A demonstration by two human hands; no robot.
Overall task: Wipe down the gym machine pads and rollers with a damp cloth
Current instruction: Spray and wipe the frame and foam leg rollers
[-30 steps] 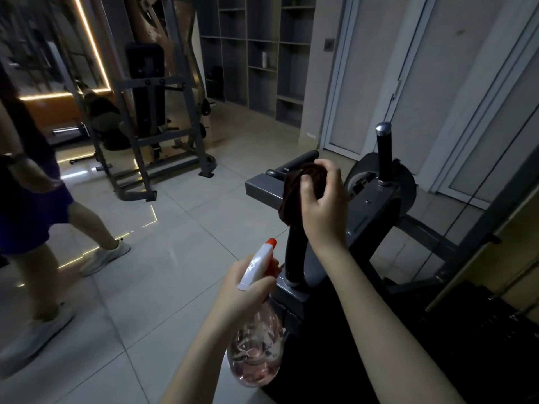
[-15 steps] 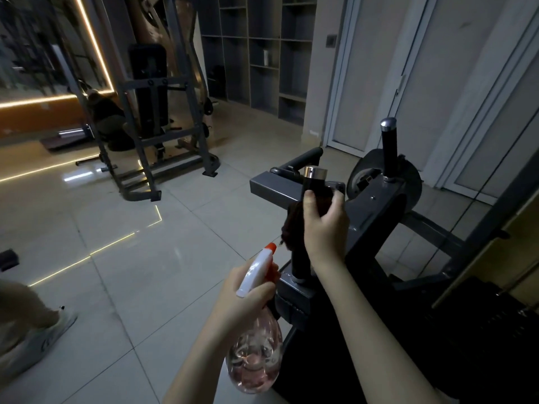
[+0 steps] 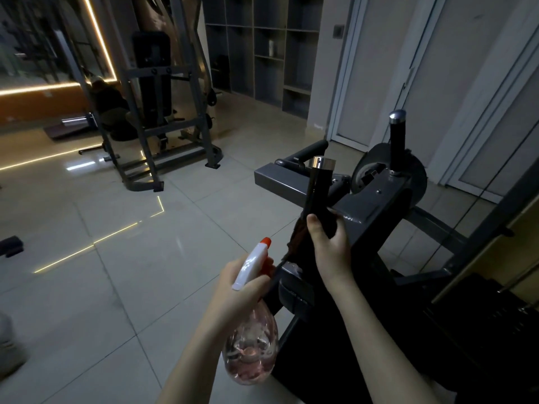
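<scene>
- Right hand (image 3: 331,249): I see the fingers and thumb curled round the lower part of the near upright grip (image 3: 318,185), grasping a dark cloth (image 3: 295,234) against it. The thumb lies on the side facing the camera.
- Dark cloth: pressed between the right palm and the grip. A reddish-brown fold shows at the grip's left edge, just beside the thumb, and hangs down towards the base.
- Near upright grip: a black, glossy sleeve with a chrome cap, bare above the hand. It stands on the grey machine frame (image 3: 376,205).
- Left hand (image 3: 230,290): the fingers are clenched round the neck of a spray bottle (image 3: 250,354), held lower and to the left of the grip. I cannot tell whether a finger lies on the trigger.
- Spray bottle: a clear, rounded body holding pinkish liquid, with a white head and an orange nozzle (image 3: 266,242) pointing up and away.
- Far upright grip (image 3: 397,141): black with a chrome cap, standing apart at the right of the frame and untouched.
- Horizontal black bar (image 3: 310,150): lies behind the near grip, at the frame's far end.
- Surroundings: a pale tiled floor (image 3: 116,258), a second machine (image 3: 157,91) at the back left, open shelving (image 3: 262,48) and a lit wall strip (image 3: 96,39).
</scene>
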